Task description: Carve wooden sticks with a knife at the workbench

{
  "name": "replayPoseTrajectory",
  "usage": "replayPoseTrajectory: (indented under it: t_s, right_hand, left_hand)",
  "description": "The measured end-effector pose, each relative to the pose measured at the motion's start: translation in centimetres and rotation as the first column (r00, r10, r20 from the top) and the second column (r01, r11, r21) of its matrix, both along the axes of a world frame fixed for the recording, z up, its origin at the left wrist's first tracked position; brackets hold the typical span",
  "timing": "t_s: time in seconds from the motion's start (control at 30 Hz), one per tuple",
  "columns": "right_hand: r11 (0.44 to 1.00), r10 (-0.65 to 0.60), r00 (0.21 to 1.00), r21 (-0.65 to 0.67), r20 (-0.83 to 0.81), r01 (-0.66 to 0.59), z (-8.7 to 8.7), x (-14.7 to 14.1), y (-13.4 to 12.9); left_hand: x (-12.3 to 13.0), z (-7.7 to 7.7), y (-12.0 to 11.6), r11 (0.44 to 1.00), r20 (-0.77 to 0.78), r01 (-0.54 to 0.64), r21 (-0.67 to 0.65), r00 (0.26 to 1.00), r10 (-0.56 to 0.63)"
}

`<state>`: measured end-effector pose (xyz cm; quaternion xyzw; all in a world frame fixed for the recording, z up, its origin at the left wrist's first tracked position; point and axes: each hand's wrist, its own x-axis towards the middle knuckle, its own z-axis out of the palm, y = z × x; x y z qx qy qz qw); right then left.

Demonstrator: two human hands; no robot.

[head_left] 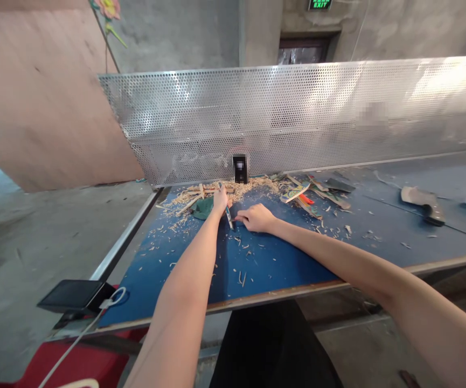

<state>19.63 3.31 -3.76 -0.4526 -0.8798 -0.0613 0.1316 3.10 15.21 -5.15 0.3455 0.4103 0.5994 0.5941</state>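
My left hand is closed around a narrow strip with pale and blue parts, which slants down toward me over the blue table top. Whether the strip is wood or a tool I cannot make out. Just right of its lower end, my right hand rests low over the table with its fingers curled. Its fingertips come close to the strip, and what they may pinch is too small to name. A dark green cloth-like piece lies beside my left hand, among pale wood shavings.
A phone-like black device stands against the perforated metal screen. Wood scraps and an orange-handled item lie to the right, with a curved brown piece farther off. A black device with a cable sits at the left edge.
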Motion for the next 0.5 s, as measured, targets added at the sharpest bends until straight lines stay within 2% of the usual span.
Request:
replayPoseTrajectory:
  t_s: [0.07,0.2,0.37,0.5]
  right_hand:
    - [0.999,-0.022,0.998,0.024,-0.063,0.023,-0.16,0.13,-0.17]
    - [0.999,-0.036,0.991,0.025,-0.129,0.039,-0.06,-0.03,-0.03]
    - [0.998,0.054,0.993,-0.011,-0.104,-0.055,0.28,-0.2,-0.1]
    - [0.988,0.153,0.975,0.007,-0.163,-0.154,-0.06,0.31,-0.17]
  left_hand:
    - [0.11,0.32,-0.38,1.0,-0.052,-0.029,0.009,0.998,0.03]
    - [0.2,0.76,-0.93,1.0,-0.036,-0.015,-0.013,0.999,0.015]
    - [0.07,0.84,-1.15,1.0,-0.024,0.015,-0.004,1.0,-0.015]
    - [0.12,0.65,-0.79,1.0,-0.035,-0.011,-0.014,0.999,0.011]
